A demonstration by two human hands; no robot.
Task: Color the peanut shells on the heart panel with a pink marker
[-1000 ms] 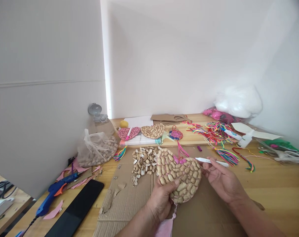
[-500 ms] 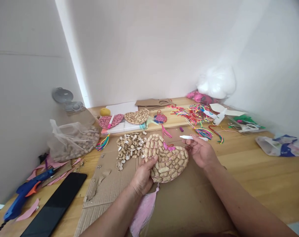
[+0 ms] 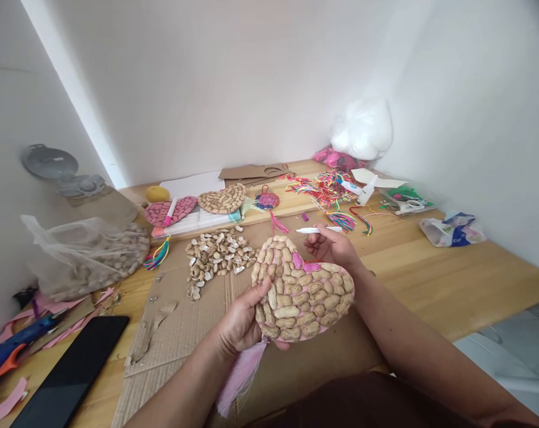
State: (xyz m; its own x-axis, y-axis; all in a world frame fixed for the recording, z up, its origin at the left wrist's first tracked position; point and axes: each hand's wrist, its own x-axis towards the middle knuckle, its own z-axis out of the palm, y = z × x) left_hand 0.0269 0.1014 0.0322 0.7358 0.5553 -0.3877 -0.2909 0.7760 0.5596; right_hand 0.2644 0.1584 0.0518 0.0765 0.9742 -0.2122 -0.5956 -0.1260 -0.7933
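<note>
My left hand (image 3: 240,321) grips the left edge of a heart-shaped piece covered in peanut shells (image 3: 302,292), pink showing between the shells, lifted above a sheet of cardboard (image 3: 184,333). A pink tassel (image 3: 240,374) hangs from its lower tip. Just behind the heart's top, my right hand (image 3: 331,245) is closed on a white pen-like stick (image 3: 318,229) that points left and right. A heap of loose peanut shells (image 3: 216,257) lies on the cardboard beyond my left hand.
A plastic bag of peanuts (image 3: 91,255) sits at the left, with a black phone (image 3: 71,374) and a blue glue gun (image 3: 10,351) near the left edge. Two other shell hearts (image 3: 193,205), coloured threads (image 3: 327,187) and a white bag (image 3: 362,131) lie at the back.
The view has swung right and down. My left hand has brought the shell heart nearer and tilted it up, while my right hand with the white stick stays behind it.
</note>
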